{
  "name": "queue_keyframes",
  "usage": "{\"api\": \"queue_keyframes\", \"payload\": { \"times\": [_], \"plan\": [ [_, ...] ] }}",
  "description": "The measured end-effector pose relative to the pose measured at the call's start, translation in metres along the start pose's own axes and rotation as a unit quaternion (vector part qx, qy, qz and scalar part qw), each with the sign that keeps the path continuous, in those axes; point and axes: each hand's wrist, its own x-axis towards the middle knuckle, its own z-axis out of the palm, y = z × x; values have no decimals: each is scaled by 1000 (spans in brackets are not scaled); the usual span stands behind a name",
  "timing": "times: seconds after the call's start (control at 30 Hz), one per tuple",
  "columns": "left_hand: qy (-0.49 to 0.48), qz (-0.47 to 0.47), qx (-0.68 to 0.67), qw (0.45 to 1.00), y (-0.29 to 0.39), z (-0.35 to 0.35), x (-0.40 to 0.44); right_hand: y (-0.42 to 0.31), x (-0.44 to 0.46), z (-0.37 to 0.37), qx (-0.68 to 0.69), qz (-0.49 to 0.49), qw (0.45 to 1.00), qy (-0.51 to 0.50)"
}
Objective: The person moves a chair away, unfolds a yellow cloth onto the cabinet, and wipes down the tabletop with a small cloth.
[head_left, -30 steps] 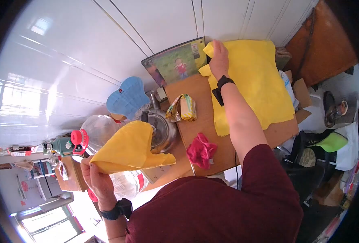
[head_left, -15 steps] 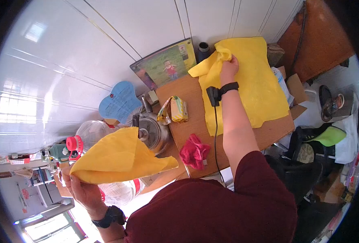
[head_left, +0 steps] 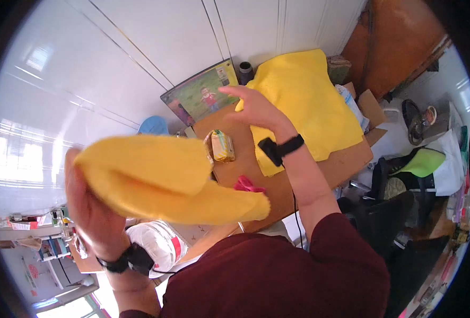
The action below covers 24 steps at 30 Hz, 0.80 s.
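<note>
Right hand (head_left: 259,110) has let go, open and empty; left hand (head_left: 86,206) grips a lifted cloth (head_left: 145,164). Yellow sheet (head_left: 304,100) lies spread.

Motion blurs the left hand (head_left: 94,212), and its fingertips are lost behind the held yellow cloth (head_left: 155,164). That cloth hides the lower part of the blue object (head_left: 154,126), the upper part of the clear container (head_left: 158,246), some of the pink cloth (head_left: 248,185) and a stretch of the worktop (head_left: 277,191). The right forearm (head_left: 312,183) covers part of the yellow sheet (head_left: 309,106). The right hand (head_left: 256,108) is soft, its folded fingers probably tucked beneath the palm. Print on the packet (head_left: 223,146) is too small to read. The bottom edge cuts off the maroon shirt (head_left: 277,281).
</note>
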Motion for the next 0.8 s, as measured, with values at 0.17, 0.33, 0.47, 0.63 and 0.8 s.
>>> {"api": "queue_keyframes", "payload": {
  "times": [0.17,0.33,0.47,0.63,0.8],
  "plan": [
    [-158,-205,-366,894,-3,63,51,-123,-44,-7,301,-174,928,137],
    [-244,-221,-336,882,-18,123,81,-162,-68,-56,70,-246,929,267],
    [-191,-22,-14,981,-53,130,93,-186,-78,-86,-160,-134,932,298],
    [-203,170,22,964,-47,146,34,-205,-82,-87,-388,28,892,230],
    [-137,218,181,949,-34,167,-8,-220,-88,-90,-468,82,849,231]
  ]
}}
